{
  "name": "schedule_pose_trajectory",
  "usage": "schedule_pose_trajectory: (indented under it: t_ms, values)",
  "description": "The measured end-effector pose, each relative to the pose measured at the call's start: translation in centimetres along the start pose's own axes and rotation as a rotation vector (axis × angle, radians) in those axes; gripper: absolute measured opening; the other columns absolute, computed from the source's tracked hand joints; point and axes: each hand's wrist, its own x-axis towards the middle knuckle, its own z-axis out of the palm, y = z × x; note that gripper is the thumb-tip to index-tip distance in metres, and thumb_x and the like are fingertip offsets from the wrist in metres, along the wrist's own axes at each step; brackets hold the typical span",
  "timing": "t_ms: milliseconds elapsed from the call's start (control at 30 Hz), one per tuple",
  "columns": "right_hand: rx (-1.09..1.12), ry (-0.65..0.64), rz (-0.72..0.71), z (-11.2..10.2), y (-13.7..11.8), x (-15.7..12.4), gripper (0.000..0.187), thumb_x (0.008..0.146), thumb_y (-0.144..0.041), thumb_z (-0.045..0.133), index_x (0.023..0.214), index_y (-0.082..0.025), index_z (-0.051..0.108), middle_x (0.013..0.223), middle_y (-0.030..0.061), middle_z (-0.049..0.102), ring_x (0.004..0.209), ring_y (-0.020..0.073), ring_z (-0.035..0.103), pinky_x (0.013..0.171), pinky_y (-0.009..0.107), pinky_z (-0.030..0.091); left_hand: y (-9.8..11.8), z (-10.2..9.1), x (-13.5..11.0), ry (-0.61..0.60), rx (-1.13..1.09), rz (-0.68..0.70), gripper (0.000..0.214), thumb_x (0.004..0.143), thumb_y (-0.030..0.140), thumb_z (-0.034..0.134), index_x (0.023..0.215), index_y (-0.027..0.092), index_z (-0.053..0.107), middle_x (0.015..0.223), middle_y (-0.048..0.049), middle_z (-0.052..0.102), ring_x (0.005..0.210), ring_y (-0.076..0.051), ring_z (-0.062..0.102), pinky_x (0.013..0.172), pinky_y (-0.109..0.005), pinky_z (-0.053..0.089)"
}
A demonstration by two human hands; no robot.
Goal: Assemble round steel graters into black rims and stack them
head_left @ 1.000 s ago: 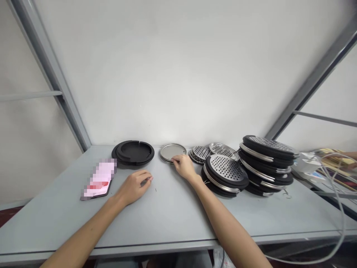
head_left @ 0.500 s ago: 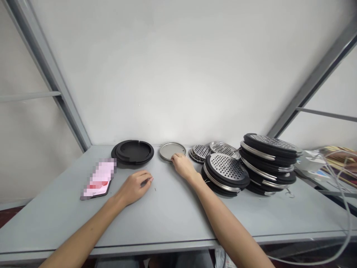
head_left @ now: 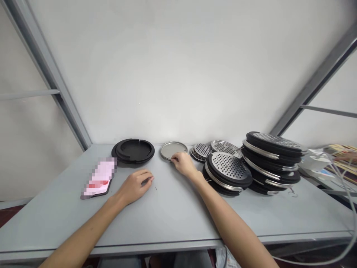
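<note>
My right hand (head_left: 184,163) is at the front edge of a round metal disc (head_left: 173,149) with a raised rim, its fingers pinched on that rim. The disc lies on the grey table near the wall, and its right front part is hidden by the hand. On the table to the left rests my left hand (head_left: 137,186), fingers loosely bent, a gap showing between thumb and fingers, nothing held. Round black trays (head_left: 136,150) lie beyond it. Right of the disc are smaller perforated metal discs (head_left: 202,150) and a perforated disc with a shiny rim (head_left: 223,147).
A black round piece with a square-holed metal plate (head_left: 230,165) sits near my right forearm. Behind it rises a tall stack of similar pieces (head_left: 272,163). A phone (head_left: 100,178) lies at left. At far right are a white cable (head_left: 341,182) and another person's hand (head_left: 348,156).
The view has shifted slightly. Both my hands keep nearly the same places, the right one still at the disc's rim. Another person's hand now shows at the far right.
</note>
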Motion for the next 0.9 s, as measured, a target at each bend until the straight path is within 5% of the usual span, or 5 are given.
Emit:
schedule_pose_trajectory:
  t_ms: [267,467,600,900]
  values:
    - [0.321,0.007,0.161,-0.2,0.8,1.0,0.013,0.074,-0.02,0.068,0.08,-0.017,0.078,0.076,0.004,0.076,0.073,0.0187,0.069,0.073,0.025,0.05,-0.1,1.1,0.7,0.043,-0.041,-0.059,0.023,0.091,0.029,0.049,0.107,0.021,0.063,0.109,-0.007,0.066,0.101,-0.021,0.062,0.091,-0.035,0.049]
    - [0.436,0.082,0.167,-0.3,0.6,0.8,0.015,0.074,-0.021,0.066,0.082,-0.016,0.078,0.084,0.0068,0.076,0.081,0.0207,0.07,0.078,0.027,0.05,0.4,6.3,6.2,0.252,-0.181,-0.386,0.085,0.077,0.037,0.07,0.145,0.013,0.025,0.14,-0.0213,0.048,0.128,-0.032,0.049,0.102,-0.045,0.043]
    - [0.481,0.09,0.14,-0.3,0.6,0.7,0.014,0.073,-0.018,0.065,0.079,-0.015,0.078,0.082,0.006,0.076,0.077,0.0202,0.07,0.074,0.027,0.051,0.9,9.0,9.4,0.407,-0.193,-0.479,0.1,0.071,0.032,0.077,0.148,0.012,0.016,0.145,-0.0244,0.04,0.136,-0.036,0.037,0.106,-0.046,0.039]
    - [0.563,0.124,0.147,-0.1,0.8,0.7,0.016,0.072,-0.02,0.063,0.078,-0.014,0.077,0.078,0.0056,0.075,0.076,0.0216,0.068,0.073,0.029,0.05,0.4,8.8,9.9,0.415,-0.126,-0.493,0.092,0.073,0.031,0.077,0.146,0.012,0.024,0.14,-0.0228,0.047,0.131,-0.036,0.045,0.103,-0.045,0.041]
